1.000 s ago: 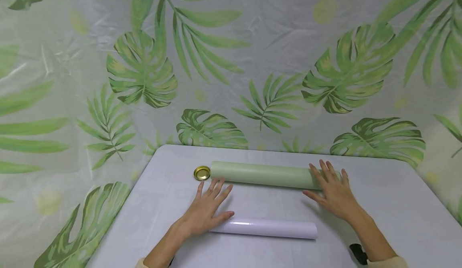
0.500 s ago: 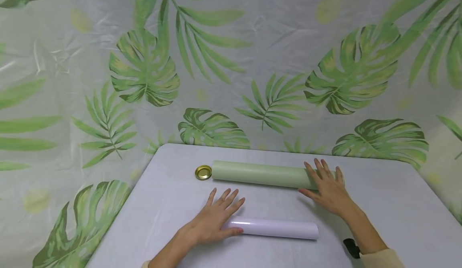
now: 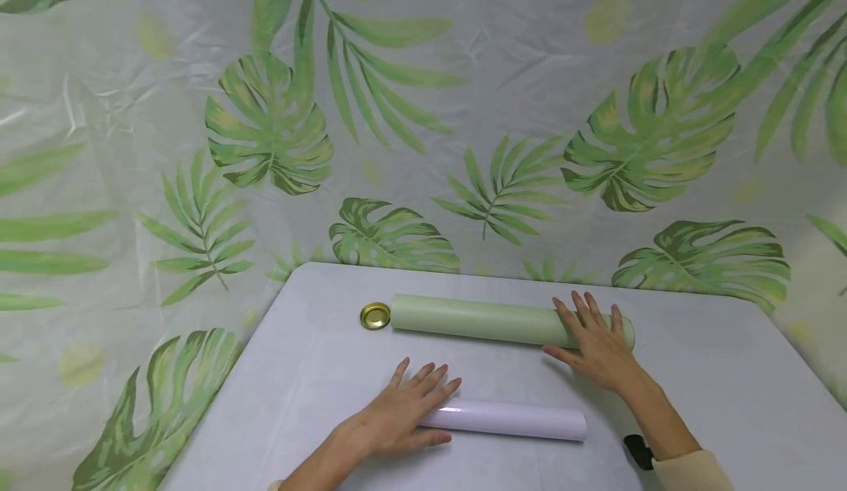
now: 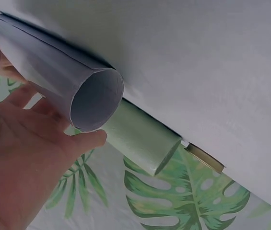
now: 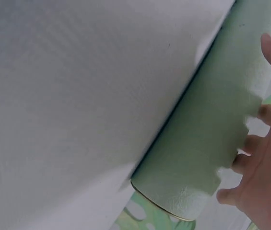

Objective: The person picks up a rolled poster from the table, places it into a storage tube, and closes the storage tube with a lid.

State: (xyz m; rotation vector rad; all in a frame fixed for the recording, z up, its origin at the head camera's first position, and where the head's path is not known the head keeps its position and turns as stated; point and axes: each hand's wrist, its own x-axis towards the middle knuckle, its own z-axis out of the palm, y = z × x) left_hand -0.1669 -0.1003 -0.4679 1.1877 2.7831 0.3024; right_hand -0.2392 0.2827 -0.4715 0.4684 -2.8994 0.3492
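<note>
A pale lavender rolled sheet [image 3: 516, 419] lies crosswise on the table, its hollow end [image 4: 97, 100] facing the left wrist camera. My left hand [image 3: 397, 417] is over the left end of this roll, fingers spread and mostly straight, thumb on the near side. Farther back lies a longer pale green roll [image 3: 470, 317], parallel to the first. Over its right end my right hand [image 3: 598, 348] spreads its fingers, with the fingertips along the far side in the right wrist view and the thumb on the near side. The far edge of the green roll is partly hidden by those fingers.
A shallow round gold lid [image 3: 375, 316] sits just beyond the green roll's left end. Both rolls lie on a white table [image 3: 317, 373] with rounded back corners. Behind it hangs a leaf-patterned sheet [image 3: 404, 109]. A black wrist device [image 3: 638, 452] shows at the right forearm.
My left hand has come back toward me and rightward, from near the green roll's left end to over the lavender roll. My right hand has shifted slightly left along the green roll.
</note>
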